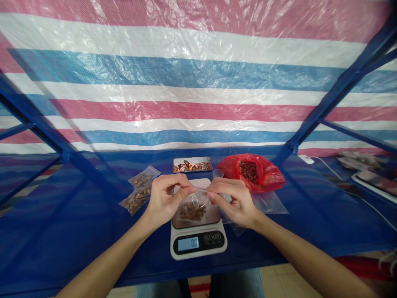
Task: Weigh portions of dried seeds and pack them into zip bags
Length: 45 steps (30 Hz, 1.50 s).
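Between my two hands hangs a clear zip bag (192,210) with brown dried pieces in its bottom. My left hand (170,196) pinches the bag's top edge at the left, thumb against fingers. At the right end of the same edge, my right hand (234,200) pinches it too. Under the bag stands a white kitchen scale (200,251) whose display reads 0.0; whether the bag touches its plate I cannot tell. Left of my left hand lie filled zip bags (138,194). Beyond my right hand sits an open red plastic bag (269,174) holding more brown pieces.
A phone (192,164) showing a picture lies behind the scale, with a small clear cup (217,173) beside it. Flat clear bags (273,203) lie partly under the red bag. Blue metal posts (322,99) frame the blue shelf (93,231). A white cable (328,167) runs at the right.
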Available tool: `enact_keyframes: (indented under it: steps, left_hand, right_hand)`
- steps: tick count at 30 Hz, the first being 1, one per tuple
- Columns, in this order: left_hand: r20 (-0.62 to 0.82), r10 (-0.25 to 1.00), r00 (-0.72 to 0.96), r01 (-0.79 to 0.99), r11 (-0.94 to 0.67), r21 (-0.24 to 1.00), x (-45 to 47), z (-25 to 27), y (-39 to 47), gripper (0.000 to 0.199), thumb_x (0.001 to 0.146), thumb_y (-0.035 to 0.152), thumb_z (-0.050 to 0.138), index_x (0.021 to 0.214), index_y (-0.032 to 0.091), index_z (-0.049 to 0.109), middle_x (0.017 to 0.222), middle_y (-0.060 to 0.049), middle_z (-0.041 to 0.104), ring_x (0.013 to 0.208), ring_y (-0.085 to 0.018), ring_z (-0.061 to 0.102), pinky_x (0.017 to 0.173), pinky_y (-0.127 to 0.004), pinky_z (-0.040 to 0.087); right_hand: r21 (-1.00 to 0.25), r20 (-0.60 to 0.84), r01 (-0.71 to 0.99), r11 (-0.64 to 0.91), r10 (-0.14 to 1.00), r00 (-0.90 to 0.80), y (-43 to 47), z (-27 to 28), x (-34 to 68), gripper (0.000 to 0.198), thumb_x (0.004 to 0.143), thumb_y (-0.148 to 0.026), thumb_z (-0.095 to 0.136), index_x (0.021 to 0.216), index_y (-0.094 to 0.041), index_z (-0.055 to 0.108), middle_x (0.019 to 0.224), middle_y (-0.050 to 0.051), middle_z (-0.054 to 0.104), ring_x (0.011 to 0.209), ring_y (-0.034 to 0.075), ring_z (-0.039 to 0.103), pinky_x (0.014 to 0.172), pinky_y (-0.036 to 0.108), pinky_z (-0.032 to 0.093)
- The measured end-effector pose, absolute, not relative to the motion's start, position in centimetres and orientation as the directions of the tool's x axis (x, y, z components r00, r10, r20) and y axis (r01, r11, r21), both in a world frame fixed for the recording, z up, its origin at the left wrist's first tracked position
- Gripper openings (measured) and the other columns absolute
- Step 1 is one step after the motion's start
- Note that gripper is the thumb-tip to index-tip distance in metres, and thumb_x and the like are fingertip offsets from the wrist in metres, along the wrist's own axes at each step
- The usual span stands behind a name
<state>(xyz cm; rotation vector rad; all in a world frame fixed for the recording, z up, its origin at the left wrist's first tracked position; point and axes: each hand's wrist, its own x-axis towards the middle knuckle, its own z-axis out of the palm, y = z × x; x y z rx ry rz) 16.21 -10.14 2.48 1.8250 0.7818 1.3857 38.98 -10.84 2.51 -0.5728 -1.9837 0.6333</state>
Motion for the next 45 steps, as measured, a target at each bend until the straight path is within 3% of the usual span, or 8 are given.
enact_keyframes:
  steps: [5, 9, 16, 23, 29, 34, 41, 45]
  left_hand:
    - [0.461, 0.886, 0.053, -0.103, -0.454, 0.885, 15.3, 3.5, -9.0, 0.024, 0.087, 0.036, 0.084, 0.076, 0.018, 0.073, 0.072, -0.002, 0.069, 0.063, -0.013, 0.060, 0.059, -0.024, 0.046]
    - [0.383, 0.905, -0.184, -0.108, -0.406, 0.908, 11.8, 4.8, -6.6, 0.027, 0.082, 0.040, 0.084, 0.075, 0.019, 0.068, 0.066, 0.001, 0.064, 0.058, -0.012, 0.057, 0.059, -0.024, 0.046]
    - [-0.014, 0.994, -0.106, 0.162, 0.031, 0.986, 4.5, 3.1, -2.7, 0.044, 0.063, 0.052, 0.088, 0.082, 0.020, 0.066, 0.066, 0.002, 0.063, 0.052, -0.014, 0.054, 0.049, -0.024, 0.039]
    - [0.439, 0.884, -0.160, 0.650, -0.241, 0.721, 1.8, 0.2, -1.0, 0.041, 0.070, 0.048, 0.080, 0.094, 0.025, 0.055, 0.088, -0.002, 0.070, 0.073, -0.021, 0.065, 0.064, -0.031, 0.048]
    - [0.525, 0.822, -0.221, 0.584, -0.319, 0.746, 2.3, 0.1, -2.0, 0.028, 0.078, 0.024, 0.059, 0.069, 0.026, 0.032, 0.076, -0.001, 0.071, 0.083, -0.021, 0.072, 0.085, -0.035, 0.056]
    - [0.469, 0.837, -0.283, 0.384, -0.349, 0.855, 3.0, -0.3, -2.6, 0.037, 0.071, 0.015, 0.065, 0.055, 0.022, 0.032, 0.064, 0.000, 0.070, 0.068, -0.019, 0.069, 0.067, -0.030, 0.053]
    - [0.440, 0.833, -0.335, 0.199, -0.394, 0.898, 2.5, -0.3, -2.3, 0.043, 0.066, 0.014, 0.063, 0.055, 0.019, 0.021, 0.046, 0.005, 0.027, 0.047, -0.006, 0.036, 0.049, -0.020, 0.025]
    - [0.418, 0.842, -0.341, 0.146, -0.393, 0.908, 2.3, -0.3, -2.1, 0.050, 0.062, 0.017, 0.066, 0.056, 0.019, 0.017, 0.050, 0.005, 0.019, 0.046, -0.005, 0.029, 0.049, -0.021, 0.022]
  right_hand:
    - [-0.744, 0.619, 0.063, 0.665, 0.722, -0.310, -9.8, 3.1, 39.9, 0.008, 0.098, -0.016, 0.068, 0.098, -0.024, 0.067, 0.090, 0.002, 0.072, 0.079, 0.017, 0.067, 0.070, 0.031, 0.050]
    - [-0.790, 0.613, -0.015, 0.613, 0.787, -0.073, -7.8, 3.7, 42.1, 0.033, 0.083, -0.006, 0.066, 0.069, -0.025, 0.043, 0.083, 0.002, 0.074, 0.072, 0.017, 0.065, 0.069, 0.031, 0.047]
    - [-0.808, 0.563, -0.081, 0.583, 0.806, 0.186, -4.8, 4.1, 46.0, 0.038, 0.066, -0.006, 0.066, 0.049, -0.024, 0.038, 0.052, -0.001, 0.060, 0.053, 0.015, 0.055, 0.060, 0.031, 0.042]
    - [-0.840, 0.424, -0.229, 0.493, 0.858, 0.290, -3.2, 3.7, 48.9, 0.048, 0.059, -0.009, 0.066, 0.056, -0.023, 0.020, 0.044, -0.008, 0.024, 0.042, 0.006, 0.022, 0.044, 0.024, 0.019]
    - [-0.871, 0.287, -0.334, 0.360, 0.925, 0.249, -2.6, 3.3, 50.2, 0.047, 0.053, -0.009, 0.064, 0.056, -0.023, 0.019, 0.043, -0.009, 0.024, 0.038, 0.005, 0.019, 0.040, 0.022, 0.021]
    - [-0.888, 0.309, -0.272, 0.370, 0.920, 0.242, -2.6, 3.9, 50.1, 0.047, 0.059, -0.010, 0.067, 0.056, -0.025, 0.023, 0.042, -0.011, 0.021, 0.038, 0.006, 0.014, 0.039, 0.023, 0.019]
    - [-0.923, 0.369, -0.077, 0.376, 0.925, 0.094, -1.9, 2.9, 52.3, 0.054, 0.084, -0.036, 0.075, 0.043, -0.024, 0.042, 0.081, 0.009, 0.074, 0.081, 0.021, 0.066, 0.069, 0.033, 0.053]
    - [-0.913, 0.404, 0.002, 0.408, 0.904, 0.137, -1.4, 1.0, 54.1, 0.059, 0.089, -0.036, 0.068, 0.035, -0.027, 0.044, 0.068, 0.011, 0.069, 0.104, 0.030, 0.070, 0.085, 0.041, 0.055]
